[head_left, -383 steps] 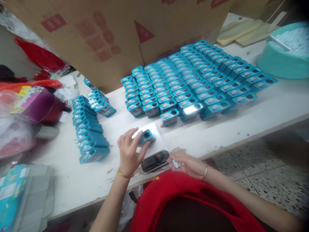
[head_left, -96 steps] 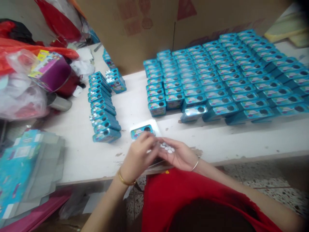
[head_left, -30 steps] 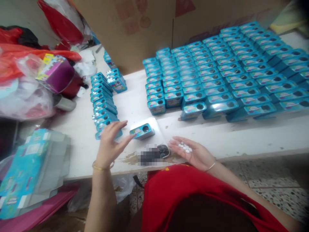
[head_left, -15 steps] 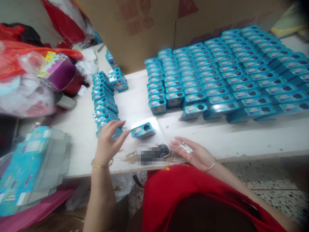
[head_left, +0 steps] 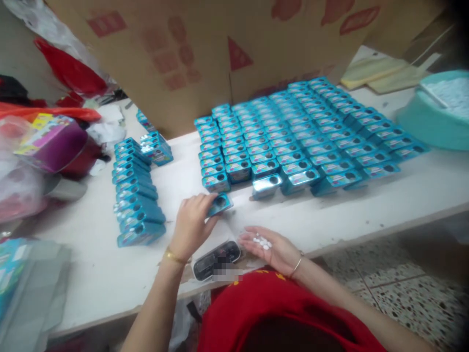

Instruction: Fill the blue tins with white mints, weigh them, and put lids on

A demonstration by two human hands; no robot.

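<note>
Lifted off the scale (head_left: 210, 264) now, one blue box (head_left: 222, 202) is pinched in the left hand (head_left: 192, 222), while the wide, cupped right hand (head_left: 280, 252) carries white bits (head_left: 264, 243), likely so none roll off

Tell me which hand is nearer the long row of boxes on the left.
Left. The left hand, holding a blue box, is right of the row; the right hand, palm up with white pieces, is farther right, beside the scale.
</note>
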